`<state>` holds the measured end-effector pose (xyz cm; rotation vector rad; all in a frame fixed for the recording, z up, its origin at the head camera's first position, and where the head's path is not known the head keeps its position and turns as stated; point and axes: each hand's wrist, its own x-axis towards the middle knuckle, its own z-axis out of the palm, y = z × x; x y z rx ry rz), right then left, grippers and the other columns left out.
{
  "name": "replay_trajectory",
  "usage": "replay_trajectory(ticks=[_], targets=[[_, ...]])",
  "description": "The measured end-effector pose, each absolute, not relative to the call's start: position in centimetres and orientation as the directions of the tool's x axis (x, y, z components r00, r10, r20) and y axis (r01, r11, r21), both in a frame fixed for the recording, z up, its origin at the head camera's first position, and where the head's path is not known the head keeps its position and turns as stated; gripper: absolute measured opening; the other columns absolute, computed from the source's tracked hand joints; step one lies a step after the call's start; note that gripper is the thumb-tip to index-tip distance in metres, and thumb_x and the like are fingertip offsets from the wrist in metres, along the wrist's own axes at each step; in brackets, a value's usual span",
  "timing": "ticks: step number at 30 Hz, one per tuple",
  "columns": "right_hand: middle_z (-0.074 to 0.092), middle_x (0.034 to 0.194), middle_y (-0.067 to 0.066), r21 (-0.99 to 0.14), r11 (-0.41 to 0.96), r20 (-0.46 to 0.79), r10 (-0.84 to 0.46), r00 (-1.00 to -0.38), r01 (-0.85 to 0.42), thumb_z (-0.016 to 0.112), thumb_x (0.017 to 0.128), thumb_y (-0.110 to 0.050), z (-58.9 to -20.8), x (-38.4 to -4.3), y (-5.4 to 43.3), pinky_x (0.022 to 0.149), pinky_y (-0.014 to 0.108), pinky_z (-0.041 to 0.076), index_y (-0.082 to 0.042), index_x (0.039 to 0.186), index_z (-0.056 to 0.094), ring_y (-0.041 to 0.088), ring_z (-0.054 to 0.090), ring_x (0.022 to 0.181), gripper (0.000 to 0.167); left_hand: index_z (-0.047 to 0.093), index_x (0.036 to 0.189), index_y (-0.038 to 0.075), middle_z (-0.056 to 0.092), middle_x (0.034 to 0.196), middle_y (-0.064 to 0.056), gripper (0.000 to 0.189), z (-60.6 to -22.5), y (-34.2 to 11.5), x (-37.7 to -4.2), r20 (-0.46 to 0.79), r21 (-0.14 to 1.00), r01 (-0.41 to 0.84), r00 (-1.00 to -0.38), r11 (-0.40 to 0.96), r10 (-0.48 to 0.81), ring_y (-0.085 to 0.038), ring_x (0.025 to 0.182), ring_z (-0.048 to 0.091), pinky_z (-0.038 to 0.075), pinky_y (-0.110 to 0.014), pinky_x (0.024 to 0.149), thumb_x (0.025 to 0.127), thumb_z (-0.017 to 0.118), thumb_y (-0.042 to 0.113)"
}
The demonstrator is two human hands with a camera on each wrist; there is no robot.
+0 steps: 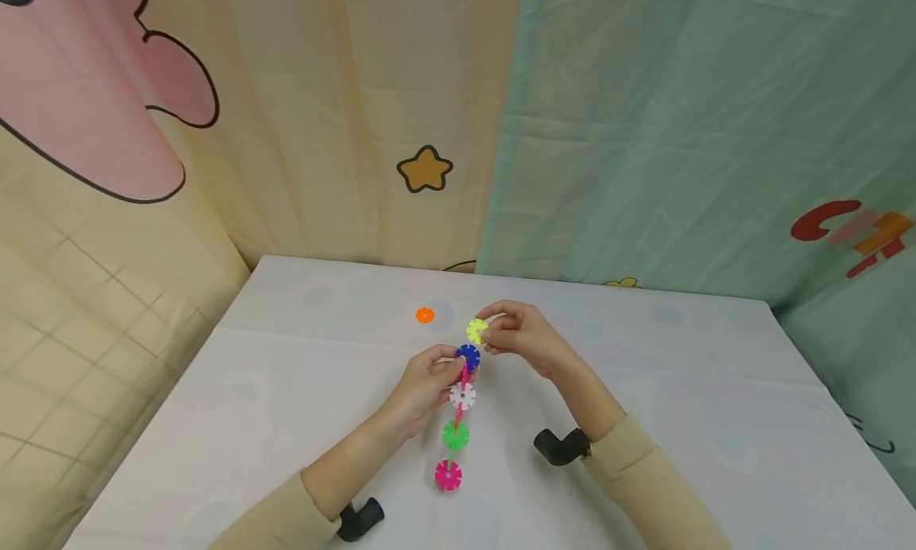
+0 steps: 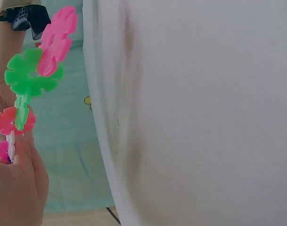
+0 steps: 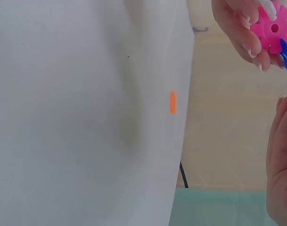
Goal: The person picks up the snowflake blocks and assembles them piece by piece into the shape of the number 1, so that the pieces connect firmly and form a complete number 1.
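Observation:
A chain of interlocking snowflake discs hangs from my left hand [image 1: 418,387], thumb and fingers pinching it near the blue disc [image 1: 469,354] at its upper end. Down the chain come pink edge-on pieces, a white disc [image 1: 456,398], a green disc [image 1: 455,431] and a pink disc [image 1: 448,482] at the bottom. My right hand [image 1: 525,335] pinches a yellow disc [image 1: 475,328] just above the blue one. In the left wrist view the green disc [image 2: 21,80] and pink disc [image 2: 61,35] slot together at angles. The right wrist view shows a pink disc [image 3: 266,34] joined to the blue one.
A loose orange disc [image 1: 425,315] lies on the white-covered table [image 1: 322,375], beyond my left hand. Patterned curtains [image 1: 644,137] hang behind the table's far edge. Black wrist-worn devices [image 1: 561,447] sit at both sleeves.

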<state>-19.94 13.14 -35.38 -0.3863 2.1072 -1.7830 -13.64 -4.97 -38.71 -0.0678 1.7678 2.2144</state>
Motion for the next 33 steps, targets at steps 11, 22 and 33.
replay_trajectory(ticks=[11,22,33], targets=[[0.060,0.077,0.005,-0.989,0.145,-0.041,-0.493,-0.869,-0.035,0.055,0.089,0.006,-35.5,-19.7,13.0,0.069,0.027,0.054,0.009,0.116,0.054,0.013,0.058,0.067,0.027,0.054,0.110,-0.008,0.068,0.095,-0.014,0.021,-38.7,-5.0,-13.5,-0.223,0.944,-0.267,-0.949,-0.195,0.223,-0.013,0.081,0.064,0.052,-0.024,0.075,0.096,0.052,0.008],[0.058,0.080,0.006,-0.972,0.189,0.018,-0.525,-0.851,-0.137,0.056,0.089,0.006,-35.7,-19.5,12.5,0.070,0.030,0.054,0.011,0.112,0.058,0.015,0.058,0.070,0.024,0.056,0.106,-0.009,0.066,0.101,-0.019,0.023,-38.6,-5.0,-13.2,-0.223,0.951,-0.265,-0.945,-0.160,0.238,-0.014,0.083,0.064,0.051,-0.023,0.079,0.095,0.052,0.011],[0.061,0.092,0.013,-0.957,0.161,0.123,-0.525,-0.842,-0.241,0.056,0.087,0.010,-35.6,-18.9,11.9,0.067,0.027,0.054,0.010,0.104,0.062,0.015,0.057,0.069,0.018,0.056,0.102,-0.008,0.067,0.097,-0.020,0.019,-38.3,-4.8,-13.0,-0.227,0.954,-0.257,-0.956,-0.155,0.188,-0.013,0.076,0.063,0.050,-0.016,0.066,0.096,0.051,0.009]])
